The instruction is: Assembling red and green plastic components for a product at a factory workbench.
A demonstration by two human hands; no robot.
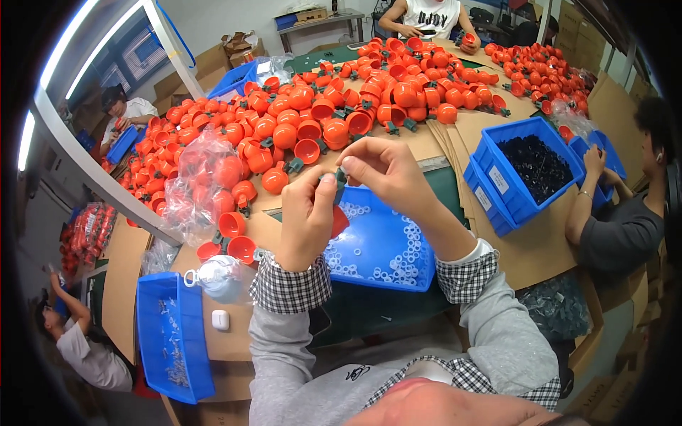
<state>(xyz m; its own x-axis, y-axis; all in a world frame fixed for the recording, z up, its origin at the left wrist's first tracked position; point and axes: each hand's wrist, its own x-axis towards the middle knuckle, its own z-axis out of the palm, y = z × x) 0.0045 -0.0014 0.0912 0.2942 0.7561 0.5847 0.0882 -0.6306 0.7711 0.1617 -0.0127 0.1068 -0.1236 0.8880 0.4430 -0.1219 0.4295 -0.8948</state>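
My left hand is closed round an orange-red plastic cup, its thumb against the dark green fitting at the cup's end. Most of that cup is hidden behind the fingers. Thumb and forefinger of my right hand are pinched together at the fitting; whatever small piece they grip cannot be made out. Directly below both hands lies a blue tray scattered with white plastic rings. Beyond the hands spreads a large heap of similar orange-red cups with dark green fittings.
Blue bins hold small screws at left and black parts at right. A clear bag, a round lidded bottle and a white case lie left. Co-workers sit around the table, one close at right.
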